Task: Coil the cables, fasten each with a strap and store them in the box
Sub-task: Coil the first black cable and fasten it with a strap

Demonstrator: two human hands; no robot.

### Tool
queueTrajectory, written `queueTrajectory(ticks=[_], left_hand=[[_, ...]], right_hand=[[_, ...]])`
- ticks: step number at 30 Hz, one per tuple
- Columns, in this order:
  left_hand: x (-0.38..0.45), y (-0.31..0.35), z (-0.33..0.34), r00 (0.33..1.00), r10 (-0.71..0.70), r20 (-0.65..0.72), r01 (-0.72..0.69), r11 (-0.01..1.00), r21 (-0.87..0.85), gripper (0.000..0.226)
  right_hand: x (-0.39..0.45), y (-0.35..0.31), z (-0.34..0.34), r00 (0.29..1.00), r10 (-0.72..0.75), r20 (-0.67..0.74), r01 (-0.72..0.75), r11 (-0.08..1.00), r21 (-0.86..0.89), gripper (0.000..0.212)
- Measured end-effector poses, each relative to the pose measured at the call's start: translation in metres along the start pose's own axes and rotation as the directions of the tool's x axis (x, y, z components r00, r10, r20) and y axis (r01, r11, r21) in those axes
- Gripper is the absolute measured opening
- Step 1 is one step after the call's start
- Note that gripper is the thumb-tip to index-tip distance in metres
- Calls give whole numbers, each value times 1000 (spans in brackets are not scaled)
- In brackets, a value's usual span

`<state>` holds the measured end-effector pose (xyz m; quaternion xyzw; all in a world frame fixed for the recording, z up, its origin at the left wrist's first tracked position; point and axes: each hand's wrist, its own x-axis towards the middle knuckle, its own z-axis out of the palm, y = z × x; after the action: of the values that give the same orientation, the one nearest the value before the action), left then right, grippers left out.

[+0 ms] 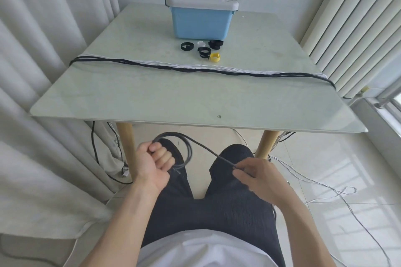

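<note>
A: What have the fingers got?

B: The left hand (155, 159) has its fingers curled tight round a small coil of grey cable (184, 151), held below the bench edge, over the lap. The right hand (257, 176) pinches the same cable's free run between thumb and fingertips, just beside the knee.

A: How will it handle?

B: Light and limp, I'd judge, a bit springy, so loops could slip loose unless the left grip stays closed. Best taken where the loops cross, feeding slack through the right pinch.

A: And the rest?

B: The tail appears to trail past the right wrist to the floor. On the bench (108, 102), more black and white cables (195, 68) lie stretched across; beyond them straps (204, 50) sit just before the lidded blue box (200, 20), well apart from both hands
</note>
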<state>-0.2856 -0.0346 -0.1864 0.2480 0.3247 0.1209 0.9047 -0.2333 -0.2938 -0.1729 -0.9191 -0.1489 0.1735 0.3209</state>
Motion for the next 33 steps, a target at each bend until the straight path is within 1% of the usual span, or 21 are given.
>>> queueTrajectory(ticks=[2, 4, 6, 9, 11, 13, 15, 17, 18, 19, 20, 21, 22, 24, 25, 26, 27, 29, 30, 31, 33], left_hand=[[6, 6, -8, 994, 55, -91, -65, 991, -114, 36], [9, 7, -11, 986, 87, -140, -115, 972, -207, 35], [10, 5, -9, 984, 109, -140, -143, 955, -260, 35], [9, -1, -2, 983, 157, -96, -175, 957, -231, 33], [9, -5, 1, 980, 190, -52, -195, 974, -116, 34], [9, -11, 3, 980, 197, 20, -198, 974, 106, 36], [5, -18, 4, 978, 172, 117, -204, 904, 375, 31], [-4, -22, 4, 969, 136, 205, -232, 781, 579, 26], [-9, -24, 5, 965, 109, 239, -241, 727, 643, 24], [-14, -26, 8, 963, 78, 256, -236, 697, 677, 22], [-18, -29, 11, 966, 56, 254, -219, 699, 681, 21], [-20, -31, 13, 972, 45, 229, -188, 731, 656, 20], [-21, -33, 16, 984, 40, 176, -138, 793, 593, 20], [-15, -31, 17, 998, 18, 53, -35, 937, 348, 22], [-11, -29, 16, 1000, 5, 10, -7, 979, 203, 24], [-7, -25, 14, 1000, 6, -23, -4, 997, 78, 26], [-4, -20, 14, 998, 21, -51, -22, 999, -24, 29], [-2, -13, 17, 995, 51, -81, -64, 984, -169, 31], [-2, -11, 19, 996, 55, -75, -69, 977, -201, 32], [-2, -12, 20, 997, 59, -54, -69, 980, -188, 32], [-2, -18, 20, 996, 86, 20, -85, 996, -38, 27]], right_hand=[[-1, 8, -2, 994, 35, -106, -34, 999, 8, 4], [-2, 6, -1, 987, 32, -159, -25, 999, 44, 2], [-4, -2, 3, 996, -2, -93, 6, 999, 43, 5], [-7, -19, 9, 990, -99, 99, 105, 993, -59, 12], [-11, -30, 12, 968, -160, 193, 176, 982, -67, 16], [-16, -40, 14, 946, -214, 243, 224, 974, -15, 18], [-18, -46, 13, 932, -269, 243, 268, 963, 37, 20], [-18, -49, 10, 926, -308, 221, 297, 951, 81, 22], [-19, -52, 8, 922, -322, 216, 307, 946, 102, 24], [-19, -53, 6, 919, -330, 218, 312, 943, 113, 25], [-20, -56, 4, 915, -334, 225, 315, 942, 116, 27], [-20, -57, 2, 915, -328, 233, 310, 944, 112, 27], [-21, -58, 1, 921, -314, 230, 297, 949, 105, 28], [-21, -56, 1, 951, -258, 173, 248, 966, 75, 28], [-20, -54, 2, 965, -226, 133, 222, 974, 45, 28], [-19, -52, 2, 974, -199, 109, 200, 980, 7, 29], [-18, -51, 2, 977, -177, 116, 181, 983, -28, 29], [-19, -51, 1, 967, -147, 209, 165, 984, -70, 29], [-20, -53, 2, 954, -143, 265, 168, 983, -77, 29], [-21, -55, 3, 940, -146, 309, 177, 981, -74, 29], [-23, -61, 6, 918, -178, 355, 206, 978, -41, 30]])
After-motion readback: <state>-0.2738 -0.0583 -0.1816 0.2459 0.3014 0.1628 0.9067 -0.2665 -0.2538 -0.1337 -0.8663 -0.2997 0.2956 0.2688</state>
